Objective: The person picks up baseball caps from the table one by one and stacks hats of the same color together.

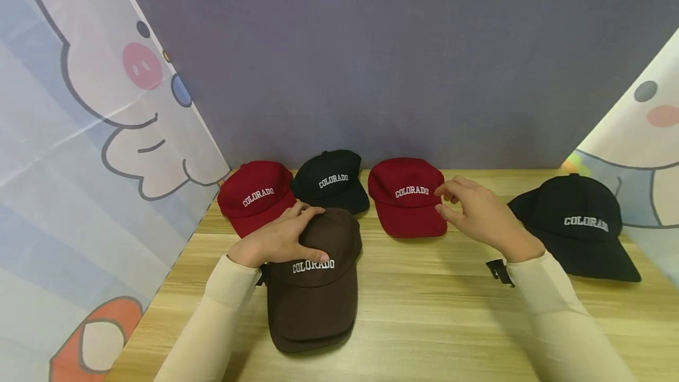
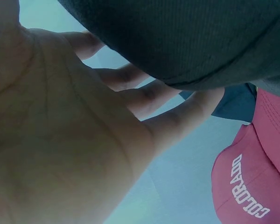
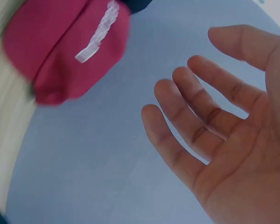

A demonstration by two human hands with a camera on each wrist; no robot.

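A brown cap with white COLORADO lettering sits on the wooden table, brim toward me. My left hand is at its crown's left side, thumb over the front lettering and fingers reaching to the top. In the left wrist view the fingers are nearly straight, their tips partly hidden behind the cap's edge. My right hand hovers beside the right red cap, fingers loosely bent. Its palm and fingers show bare of any object in the right wrist view.
Behind the brown cap are a left red cap and a dark cap. Another black cap lies at the far right, its strap by my right wrist. A grey panel stands at the back, with printed cartoon sheets on both sides.
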